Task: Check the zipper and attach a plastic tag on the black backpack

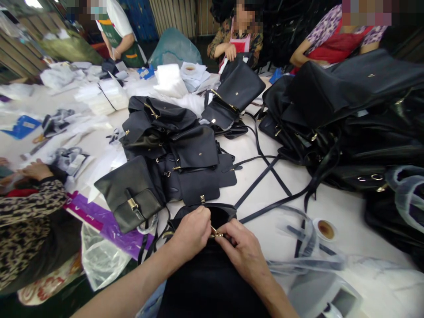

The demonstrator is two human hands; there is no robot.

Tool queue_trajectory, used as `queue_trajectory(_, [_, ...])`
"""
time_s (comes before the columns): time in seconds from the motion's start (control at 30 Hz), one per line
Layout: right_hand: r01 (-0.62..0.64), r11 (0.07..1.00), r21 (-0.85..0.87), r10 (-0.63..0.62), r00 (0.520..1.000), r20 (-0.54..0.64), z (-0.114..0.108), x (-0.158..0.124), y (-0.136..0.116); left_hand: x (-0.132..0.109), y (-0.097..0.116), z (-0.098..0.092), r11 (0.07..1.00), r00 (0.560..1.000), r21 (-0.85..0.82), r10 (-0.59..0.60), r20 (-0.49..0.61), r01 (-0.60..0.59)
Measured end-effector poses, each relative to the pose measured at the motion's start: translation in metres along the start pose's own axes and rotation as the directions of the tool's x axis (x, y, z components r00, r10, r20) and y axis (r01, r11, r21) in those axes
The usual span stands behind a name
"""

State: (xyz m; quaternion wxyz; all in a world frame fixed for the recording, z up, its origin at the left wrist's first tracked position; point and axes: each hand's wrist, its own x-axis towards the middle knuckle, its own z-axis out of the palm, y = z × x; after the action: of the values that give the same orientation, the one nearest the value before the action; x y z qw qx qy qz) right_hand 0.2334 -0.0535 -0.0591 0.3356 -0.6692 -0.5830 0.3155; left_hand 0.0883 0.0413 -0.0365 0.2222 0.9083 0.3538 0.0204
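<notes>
A black bag [205, 282] stands right in front of me, its mouth partly open. My left hand [194, 232] is closed on the bag's top edge, fingers curled in. On the other side, my right hand [243, 247] pinches a gold-coloured zip pull [217, 234] at the opening. The two hands are close together, a short stretch of gold zip between them. Just beyond lie several black backpacks with flaps and gold fittings, among them a backpack [130, 194] at the left with a buckled front pocket.
Black bags [334, 97] are heaped at the right, their straps [265, 176] crossing the white table. A tape roll [325, 229] and clear plastic lie near my right arm. A purple bag [109, 225] is at left. Several people work around the table; a patterned sleeve [33, 207] is close by.
</notes>
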Motion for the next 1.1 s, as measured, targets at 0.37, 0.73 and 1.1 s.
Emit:
queue_trajectory(0.37, [-0.066, 0.987, 0.146, 0.077, 0.994, -0.072, 0.008, 0.0, 0.0, -0.005, -0.01, 0.003, 0.99, 0.979, -0.093, -0.118, -0.165, 0.103])
queue_trajectory(0.73, [-0.07, 0.971, 0.229, 0.087, 0.994, -0.066, 0.007, 0.001, 0.003, 0.0, -0.005, -0.021, 0.92, 0.996, -0.382, -0.078, 0.044, 0.089])
queue_trajectory(1.1, [-0.071, 0.965, 0.251, 0.096, 0.992, -0.088, 0.014, -0.003, 0.01, -0.007, -0.011, -0.013, 0.975, 0.993, 0.187, 0.117, 0.026, -0.12])
